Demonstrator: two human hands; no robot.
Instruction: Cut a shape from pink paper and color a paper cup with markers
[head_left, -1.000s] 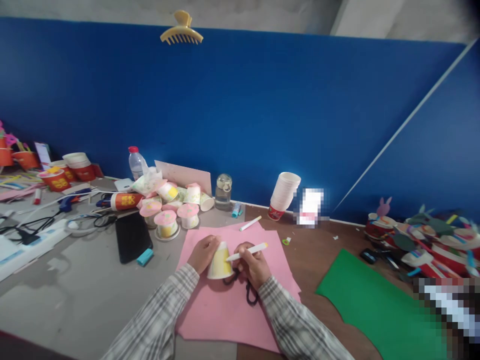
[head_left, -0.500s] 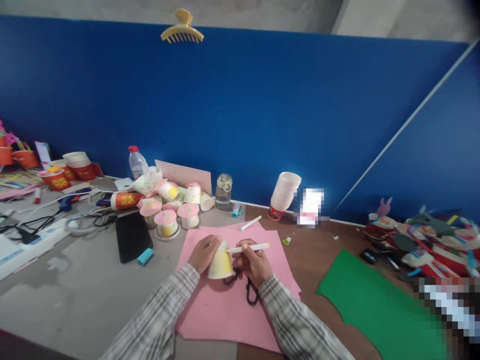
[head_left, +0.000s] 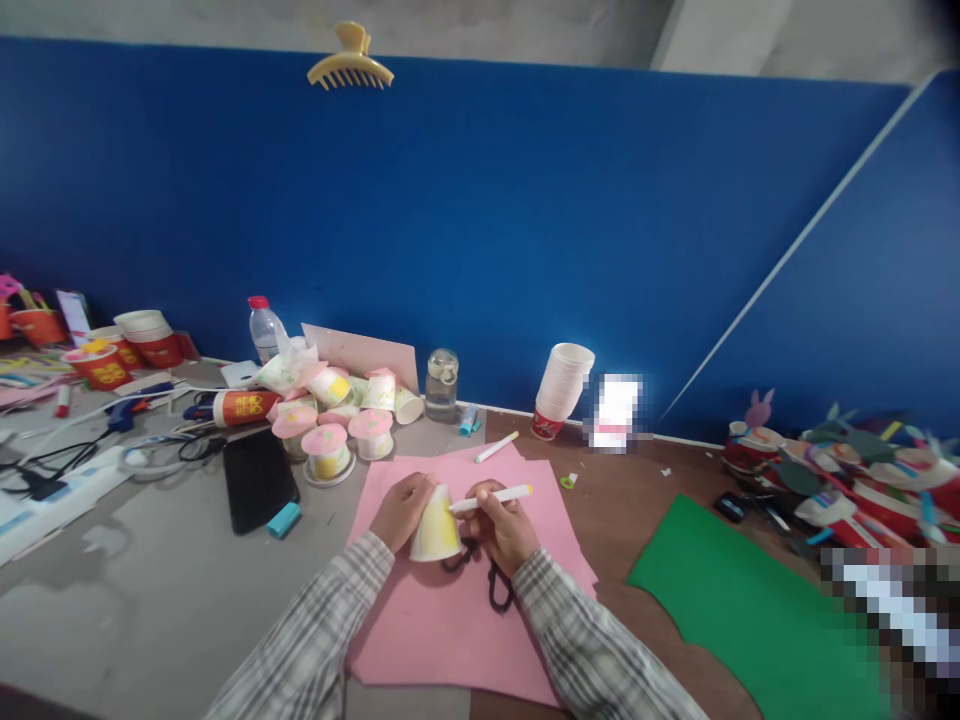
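Note:
A white paper cup (head_left: 433,538), upside down and partly coloured yellow, is held by my left hand (head_left: 403,510) on its left side. My right hand (head_left: 504,525) grips a white marker (head_left: 491,498) with a yellow end, its tip at the cup's yellow side. Both hands are over stacked pink sheets (head_left: 442,635). Black scissor handles (head_left: 500,588) show beside and below my right hand; the rest of the scissors is hidden. Another white marker (head_left: 496,447) lies at the top of the pink sheets.
Decorated cups (head_left: 328,452), a black phone (head_left: 259,480) and a teal block (head_left: 283,520) are on the left. Behind stand a glass bottle (head_left: 442,388) and stacked cups (head_left: 562,385). Green sheet (head_left: 750,610) and a pile of crafts (head_left: 862,480) lie right.
The whole view has shifted slightly, with objects appearing a little further left. Both hands keep their holds on the cup and marker, the tip still at the yellow area.

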